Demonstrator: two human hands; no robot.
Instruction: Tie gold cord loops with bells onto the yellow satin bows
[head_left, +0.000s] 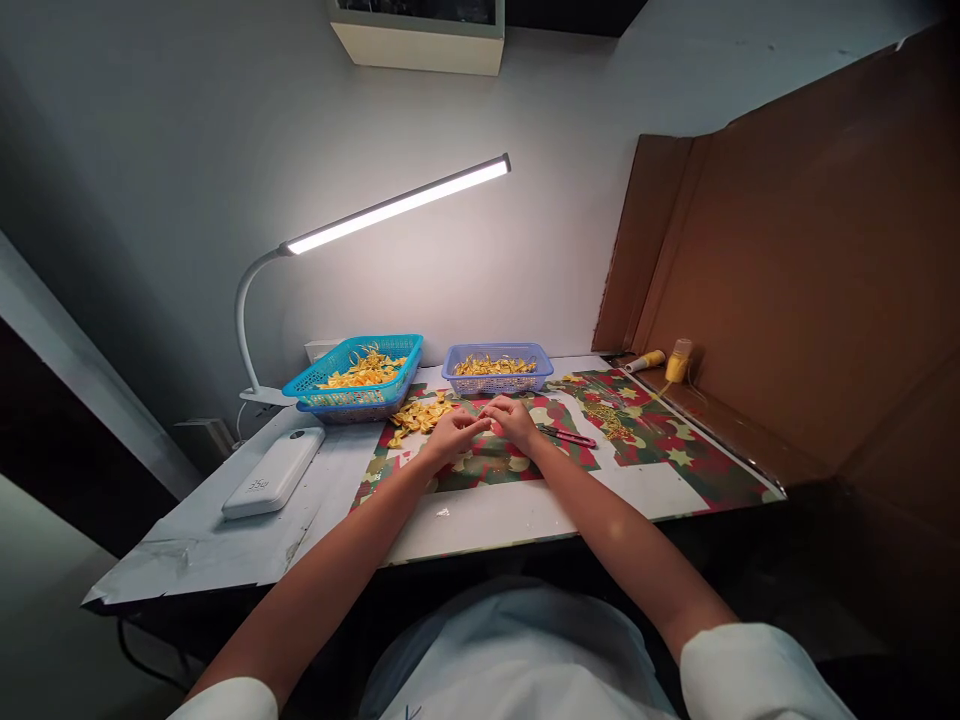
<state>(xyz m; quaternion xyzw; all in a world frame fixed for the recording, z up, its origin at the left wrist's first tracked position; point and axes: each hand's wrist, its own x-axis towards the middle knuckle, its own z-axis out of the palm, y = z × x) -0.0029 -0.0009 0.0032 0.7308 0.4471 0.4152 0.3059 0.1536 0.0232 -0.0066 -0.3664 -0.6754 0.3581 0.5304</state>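
My left hand [452,434] and my right hand [513,418] meet over the middle of the table, fingertips pinched together on something too small to make out. They hover above a red, green and white patterned sheet [660,440]. A loose pile of small yellow pieces [417,414] lies just left of my left hand. Behind it stands a teal basket [330,380] of yellow-orange pieces, and a purple basket [540,368] of gold pieces stands behind my hands. A red-handled tool [568,437] lies just right of my right hand.
A white power bank [273,472] lies at the left on the grey table cover. A clamped white desk lamp [397,205] shines overhead. Brown cardboard walls [810,280] close off the right side, with a yellow bottle [678,361] and a yellow tube [645,361] beside them.
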